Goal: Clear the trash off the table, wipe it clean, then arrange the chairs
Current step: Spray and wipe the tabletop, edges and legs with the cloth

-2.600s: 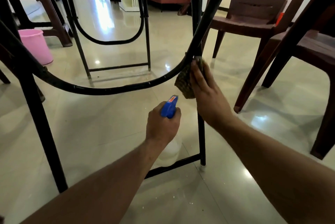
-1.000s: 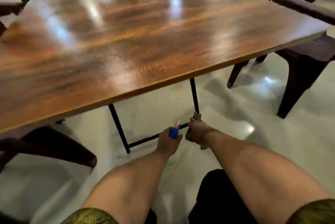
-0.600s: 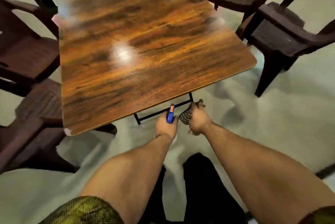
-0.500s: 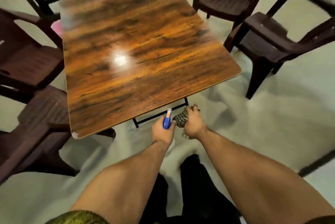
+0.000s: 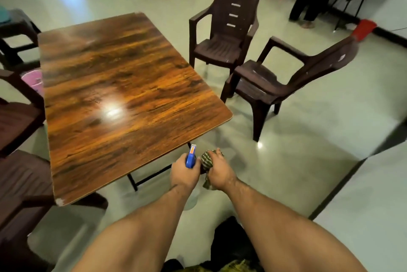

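— Table (image 5: 123,95) first. What do I get from your feed?

— I see a glossy wood-grain top with a bright glare spot near the middle. The corner nearest me on the left is chipped pale. A black metal frame (image 5: 152,177) shows under the near edge, standing on the pale shiny floor (image 5: 308,161).

— And the chairs?

— They are dark brown plastic armchairs. The far right chair (image 5: 226,36) stands upright near the table's right edge. The near right chair (image 5: 275,82) is just beside it, closer to me, and apart from the table. The left chairs (image 5: 19,117) are cut off by the frame edge and sit close against the table's left side. A pink bucket (image 5: 33,81) sits on the floor there, partly hidden behind the table and a chair arm.

— Hands?

— Both are low over the floor, just off the table's near right corner and almost touching each other. My left hand (image 5: 185,174) is wrapped around the neck of the spray bottle (image 5: 190,158). Its blue trigger head pokes up above the fist, and the body below is mostly hidden. My right hand (image 5: 219,172) is clenched around the cloth (image 5: 207,161), a bunched checked rag with one end hanging below the palm.
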`<action>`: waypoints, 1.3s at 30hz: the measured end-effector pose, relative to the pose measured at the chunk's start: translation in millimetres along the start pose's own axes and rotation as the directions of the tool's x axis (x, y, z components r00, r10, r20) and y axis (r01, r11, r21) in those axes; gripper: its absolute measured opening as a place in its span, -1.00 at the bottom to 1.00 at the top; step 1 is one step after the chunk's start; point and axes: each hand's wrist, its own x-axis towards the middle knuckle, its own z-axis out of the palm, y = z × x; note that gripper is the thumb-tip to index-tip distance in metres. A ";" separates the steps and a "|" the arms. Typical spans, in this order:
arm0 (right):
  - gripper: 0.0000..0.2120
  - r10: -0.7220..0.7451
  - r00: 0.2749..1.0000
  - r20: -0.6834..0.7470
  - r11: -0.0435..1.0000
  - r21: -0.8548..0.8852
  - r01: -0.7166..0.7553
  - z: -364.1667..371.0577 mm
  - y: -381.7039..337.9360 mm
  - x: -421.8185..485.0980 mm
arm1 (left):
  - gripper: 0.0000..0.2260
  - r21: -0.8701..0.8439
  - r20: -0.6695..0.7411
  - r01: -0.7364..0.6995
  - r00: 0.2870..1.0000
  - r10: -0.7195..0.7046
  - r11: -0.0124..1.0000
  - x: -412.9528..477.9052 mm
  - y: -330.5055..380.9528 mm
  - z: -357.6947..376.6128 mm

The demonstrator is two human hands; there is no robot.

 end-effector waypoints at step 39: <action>-0.25 -0.404 0.459 0.791 0.237 -0.394 0.888 -208.4 -45.9 499.4 | -0.64 -0.390 -0.712 0.238 0.534 -0.455 0.890 438.8 261.5 93.4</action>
